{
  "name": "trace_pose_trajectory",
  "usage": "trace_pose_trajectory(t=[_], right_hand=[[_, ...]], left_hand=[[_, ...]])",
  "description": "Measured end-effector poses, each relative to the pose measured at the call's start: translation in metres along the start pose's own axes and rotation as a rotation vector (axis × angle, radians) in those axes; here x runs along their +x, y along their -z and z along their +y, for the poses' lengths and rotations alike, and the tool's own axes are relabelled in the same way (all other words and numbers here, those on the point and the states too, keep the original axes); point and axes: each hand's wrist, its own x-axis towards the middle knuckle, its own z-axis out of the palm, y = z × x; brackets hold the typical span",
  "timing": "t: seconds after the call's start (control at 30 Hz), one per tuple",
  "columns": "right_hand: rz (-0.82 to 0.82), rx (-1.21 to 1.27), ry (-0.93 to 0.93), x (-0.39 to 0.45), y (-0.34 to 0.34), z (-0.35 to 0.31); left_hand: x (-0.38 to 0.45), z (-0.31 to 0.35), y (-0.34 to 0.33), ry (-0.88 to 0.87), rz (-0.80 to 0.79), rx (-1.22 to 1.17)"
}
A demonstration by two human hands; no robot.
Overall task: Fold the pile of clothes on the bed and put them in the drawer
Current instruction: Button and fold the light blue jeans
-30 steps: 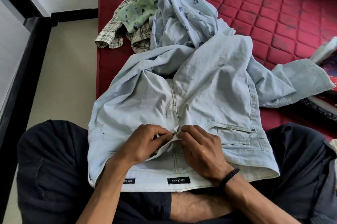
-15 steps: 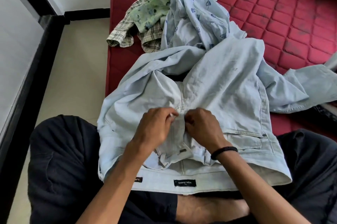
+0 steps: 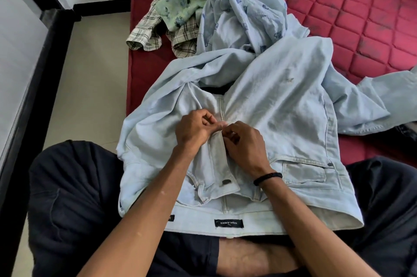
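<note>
Pale blue jeans point(image 3: 282, 100) lie across my lap and the red mattress point(image 3: 352, 8), waistband toward me, fly open. My left hand point(image 3: 194, 129) pinches the left edge of the fly. My right hand point(image 3: 244, 144), with a black wristband, pinches the fly from the other side; the fingertips of both hands meet at the lower end of the fly. Behind the jeans lies a light blue leaf-print shirt point(image 3: 239, 10), with a green floral garment point(image 3: 180, 8) and a checked shirt point(image 3: 149, 33) beside it. No drawer is in view.
The mattress's left edge drops to a beige floor point(image 3: 90, 78). A black frame point(image 3: 29, 100) runs along the far left. My legs in dark trousers point(image 3: 67, 197) flank the jeans. A dark garment point(image 3: 406, 132) peeks out at the right edge.
Both hands have moved from the waistband button area down along the fly, away from me. The waistband has fallen open, showing the metal button.
</note>
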Motion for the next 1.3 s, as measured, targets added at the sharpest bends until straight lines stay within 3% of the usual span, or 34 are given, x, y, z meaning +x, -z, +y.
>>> trace_pose_trajectory(t=[0.3,0.47,0.63,0.8,0.9,0.97,1.0,1.1,1.17,1.23,1.3], right_hand=[[-0.018,-0.033,0.121,-0.006,0.001,-0.005],[-0.271,-0.029,0.295,-0.026,0.016,-0.014],[-0.538,-0.022,0.287,-0.044,0.041,-0.017],[-0.581,-0.152,0.262,-0.061,0.058,-0.024],[-0.613,-0.211,0.161,-0.085,0.079,-0.021],[-0.466,-0.268,0.033,-0.105,0.106,-0.013],[-0.322,-0.342,-0.03,-0.115,0.122,-0.009],[0.032,-0.62,-0.279,-0.144,0.163,0.0],[0.047,-0.655,-0.524,-0.154,0.177,0.001],[-0.008,-0.596,-0.655,-0.156,0.18,-0.003],[0.032,-0.458,-0.675,-0.153,0.172,-0.008]], left_hand=[[0.001,0.002,-0.003,-0.033,0.02,0.061],[-0.002,0.003,-0.006,-0.057,0.033,0.088],[-0.005,0.002,-0.007,-0.087,0.043,0.132],[-0.013,0.008,-0.003,-0.09,0.029,0.15],[-0.03,0.014,0.014,-0.133,-0.13,0.097],[-0.057,0.011,0.039,-0.194,-0.249,0.17],[-0.076,0.006,0.055,-0.211,-0.224,0.271],[-0.144,-0.011,0.113,-0.151,0.177,0.563],[-0.181,-0.017,0.145,0.019,0.307,0.635],[-0.203,-0.016,0.16,0.192,0.238,0.592],[-0.214,-0.01,0.16,0.225,0.205,0.525]])
